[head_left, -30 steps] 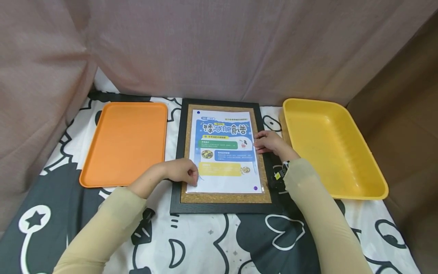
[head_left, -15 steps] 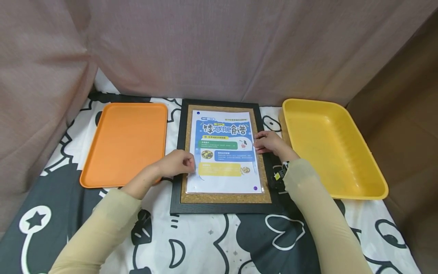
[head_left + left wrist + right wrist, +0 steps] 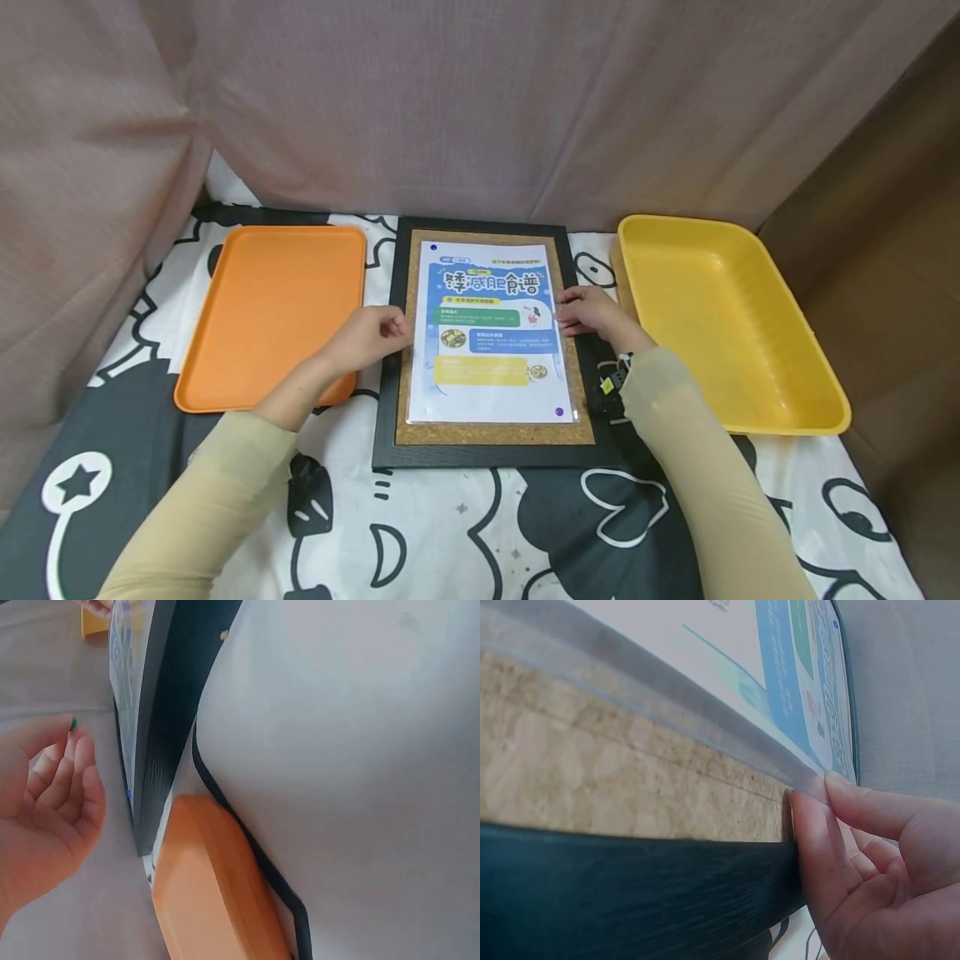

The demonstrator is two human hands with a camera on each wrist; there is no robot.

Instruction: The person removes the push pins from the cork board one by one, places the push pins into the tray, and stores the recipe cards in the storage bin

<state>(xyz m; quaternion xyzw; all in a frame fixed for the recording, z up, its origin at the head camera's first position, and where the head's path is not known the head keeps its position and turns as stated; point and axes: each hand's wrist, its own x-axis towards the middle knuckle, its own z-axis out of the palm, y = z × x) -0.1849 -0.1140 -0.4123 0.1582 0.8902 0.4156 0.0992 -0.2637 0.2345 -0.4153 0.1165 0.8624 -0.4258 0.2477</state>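
A printed poster in a clear plastic sleeve (image 3: 491, 404) lies on a black-framed corkboard (image 3: 495, 434). One purple pushpin (image 3: 433, 247) sits at its upper left corner, another purple pushpin (image 3: 559, 412) at its lower right. My left hand (image 3: 367, 337) hovers over the board's left frame, beside the poster's left edge. Its thumb and forefinger pinch a small green pushpin (image 3: 73, 724), mostly hidden by the fingertips. At the poster's right edge, my right hand (image 3: 596, 312) pinches the sleeve's edge between thumb and fingers, close over the cork, as the right wrist view shows.
An orange tray (image 3: 281, 308) lies left of the corkboard, partly under my left forearm. To the right stands a deep yellow bin (image 3: 720, 325), close to my right wrist. A black-and-white patterned cloth (image 3: 435, 533) covers the table, and a brownish curtain (image 3: 450, 108) hangs behind.
My left hand has moved up and left, from the poster's lower left part to beside its left edge. The right hand has stayed in place at the right edge.
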